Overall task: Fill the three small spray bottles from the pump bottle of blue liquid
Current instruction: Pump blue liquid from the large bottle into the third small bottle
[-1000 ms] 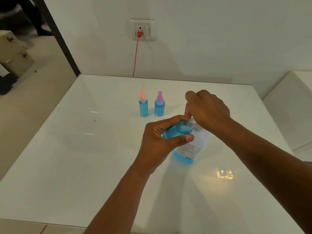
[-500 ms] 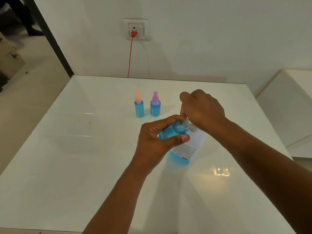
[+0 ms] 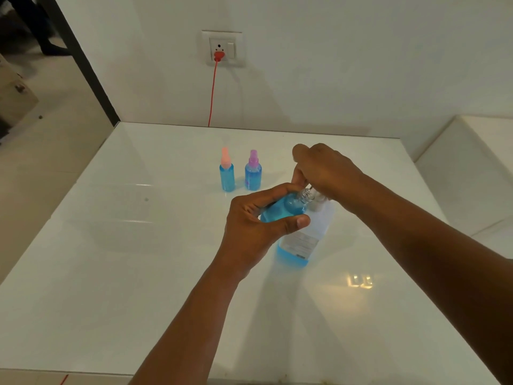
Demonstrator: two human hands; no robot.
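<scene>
Third spray bottle full, its spray head going back in

The left hand (image 3: 251, 229) grips the third bottle (image 3: 288, 208), tilted, blue to the shoulder, over the pump bottle (image 3: 301, 243) standing on the table (image 3: 111, 273); the right hand (image 3: 324, 173) pinches what looks like the spray head's tube at the open neck, the head itself hidden; next, seat and screw it; the pink-capped bottle (image 3: 227, 173) and purple-capped bottle (image 3: 253, 173) stand full behind.

Two filled capped spray bottles (image 3: 240, 172) stand upright; third bottle (image 3: 288, 208) tilted, uncapped.
</scene>
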